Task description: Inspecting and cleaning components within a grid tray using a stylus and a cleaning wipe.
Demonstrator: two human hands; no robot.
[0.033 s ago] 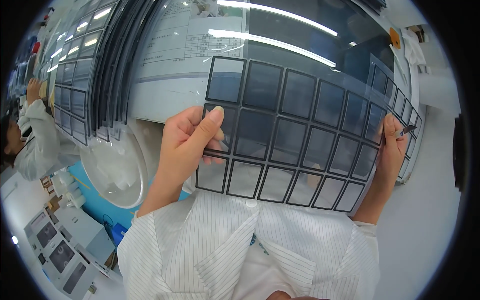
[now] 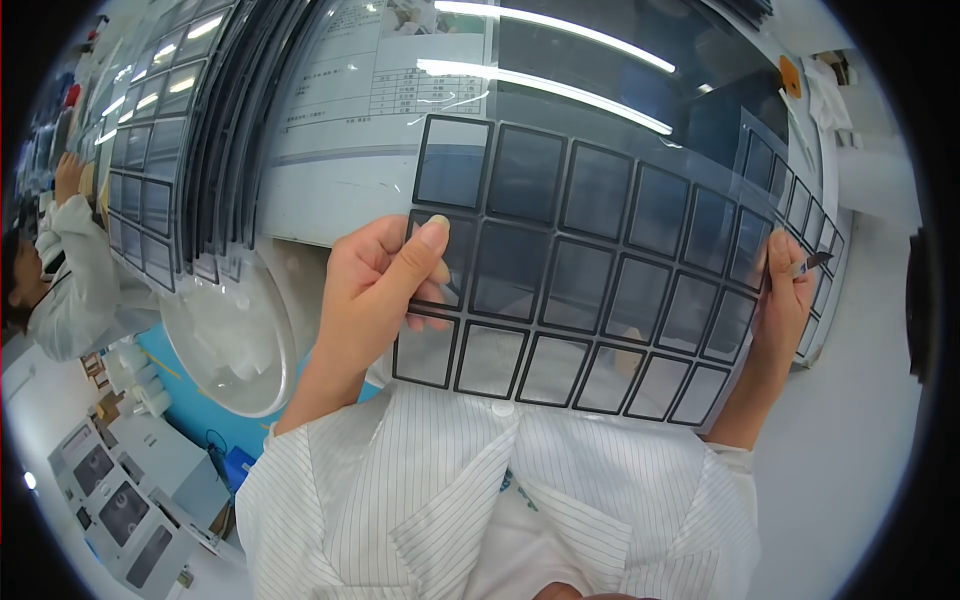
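- The left hand (image 2: 375, 285) pinches the left edge of a clear film sheet with black-framed rectangles (image 2: 590, 265), thumb on its front.
- The right hand (image 2: 785, 295) clamps the sheet's right edge and also holds a small dark-tipped tool (image 2: 812, 264).
- The sheet is held up before a glossy board (image 2: 560, 90).
- More gridded sheets (image 2: 150, 170) hang at left.

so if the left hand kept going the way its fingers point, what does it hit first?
The left hand already pinches the transparent sheet of black-framed rectangular panes. Its fingers point up-right along that sheet, so more of it comes first; depth to the glossy board behind is unclear.
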